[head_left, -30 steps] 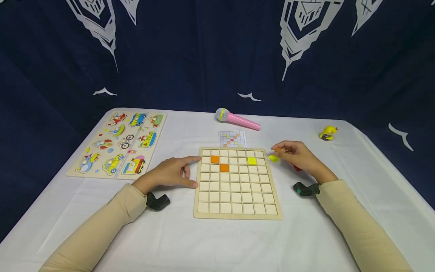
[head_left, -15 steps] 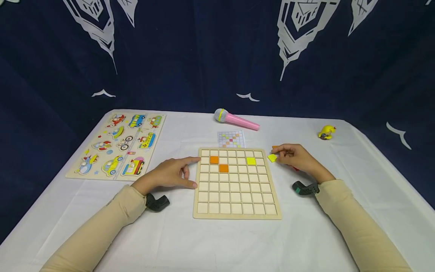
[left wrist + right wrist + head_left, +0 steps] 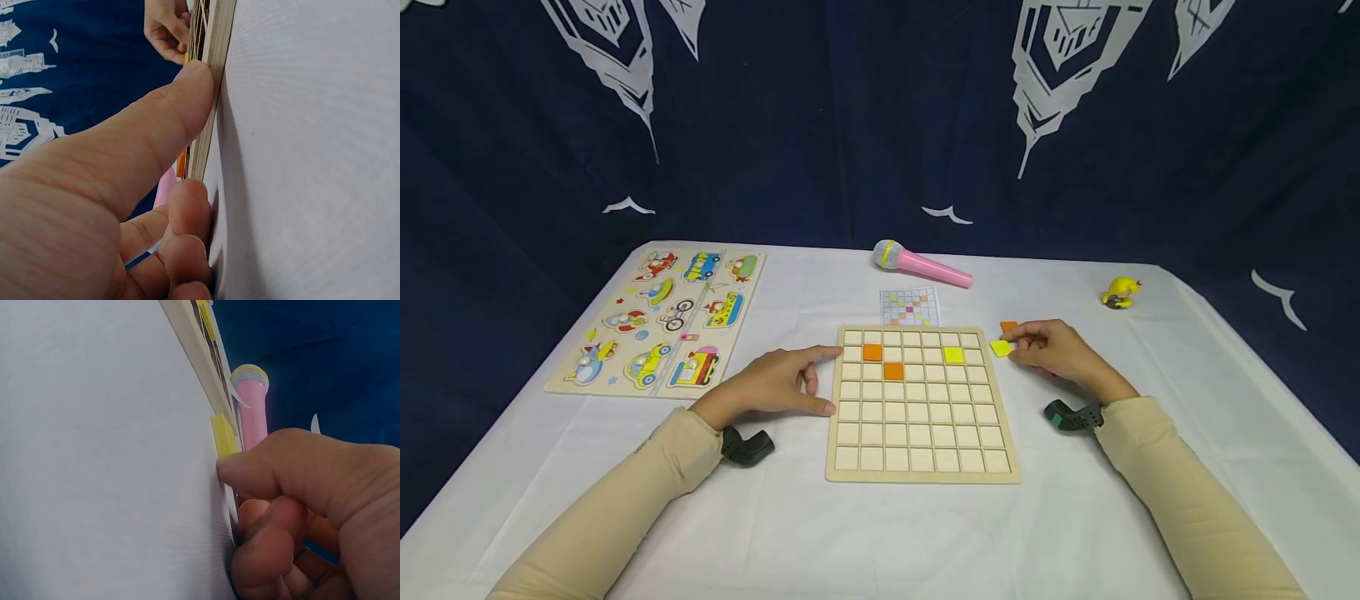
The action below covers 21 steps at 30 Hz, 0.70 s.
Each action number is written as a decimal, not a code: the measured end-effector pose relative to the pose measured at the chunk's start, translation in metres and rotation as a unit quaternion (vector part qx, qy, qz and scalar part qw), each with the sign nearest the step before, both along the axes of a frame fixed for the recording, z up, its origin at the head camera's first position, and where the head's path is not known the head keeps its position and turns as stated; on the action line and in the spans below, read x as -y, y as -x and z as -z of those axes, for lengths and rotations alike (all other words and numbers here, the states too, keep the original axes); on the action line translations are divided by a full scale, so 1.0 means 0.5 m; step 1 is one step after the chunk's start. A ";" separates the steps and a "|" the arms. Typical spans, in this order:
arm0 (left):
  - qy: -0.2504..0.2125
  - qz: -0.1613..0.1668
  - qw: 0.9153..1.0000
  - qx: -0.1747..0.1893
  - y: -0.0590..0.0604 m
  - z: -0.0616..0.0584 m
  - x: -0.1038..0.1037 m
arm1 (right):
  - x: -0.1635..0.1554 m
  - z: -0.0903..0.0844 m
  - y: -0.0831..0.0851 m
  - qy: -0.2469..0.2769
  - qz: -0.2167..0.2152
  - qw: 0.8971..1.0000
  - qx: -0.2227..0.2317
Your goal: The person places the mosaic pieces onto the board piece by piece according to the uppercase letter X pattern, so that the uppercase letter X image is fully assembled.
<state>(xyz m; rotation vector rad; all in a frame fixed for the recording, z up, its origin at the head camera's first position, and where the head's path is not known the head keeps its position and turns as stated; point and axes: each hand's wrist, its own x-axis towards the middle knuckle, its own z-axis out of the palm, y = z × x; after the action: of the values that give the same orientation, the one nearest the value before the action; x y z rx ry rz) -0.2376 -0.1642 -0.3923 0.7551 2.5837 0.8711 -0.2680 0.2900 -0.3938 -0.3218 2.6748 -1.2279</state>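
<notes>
A wooden grid board (image 3: 925, 477) lies on the white table, with two orange tiles (image 3: 872, 352) and one yellow tile (image 3: 953, 356) in its cells. My left hand (image 3: 775, 379) rests at the board's left side, the index fingertip and thumb (image 3: 194, 94) touching its edge. Just off the upper right corner, my right hand (image 3: 1056, 346) pinches another yellow tile (image 3: 223, 436) between thumb and index finger. An orange tile (image 3: 1008, 327) lies right behind those fingers. A bit of red shows under the right hand, mostly hidden.
Behind the board lie a small printed grid card (image 3: 910, 307) and a pink toy microphone (image 3: 934, 268). A vehicle peg puzzle (image 3: 647, 367) is at the left. At the back right stands a yellow duck figure (image 3: 1122, 292).
My right hand has shifted slightly, and the yellow tile at its fingertips has turned a little, moving slightly left. More of the orange tile behind it shows. My left hand stays at the board.
</notes>
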 end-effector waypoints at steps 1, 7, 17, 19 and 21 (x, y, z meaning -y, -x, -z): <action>0.000 -0.001 1.000 0.002 0.000 0.000 0.000 | 0.000 0.001 0.001 -0.002 0.004 1.000 0.000; 0.003 -0.005 1.000 0.005 -0.001 -0.002 -0.002 | 0.001 0.001 0.000 -0.005 0.018 1.000 -0.011; 0.006 -0.003 1.000 0.001 -0.002 -0.002 -0.003 | 0.006 -0.005 -0.006 0.001 0.016 1.000 -0.017; 0.005 -0.002 1.000 0.000 -0.001 -0.001 -0.002 | 0.008 -0.008 -0.008 0.006 0.008 1.000 -0.016; 0.004 -0.002 1.000 0.000 0.000 -0.001 -0.002 | 0.011 -0.011 -0.011 0.009 0.005 1.000 -0.015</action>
<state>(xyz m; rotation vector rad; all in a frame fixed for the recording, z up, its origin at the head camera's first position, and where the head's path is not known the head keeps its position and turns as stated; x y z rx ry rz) -0.2375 -0.1633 -0.3919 0.7484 2.5888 0.8610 -0.2626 0.2847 -0.3881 -0.3333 2.6941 -1.2607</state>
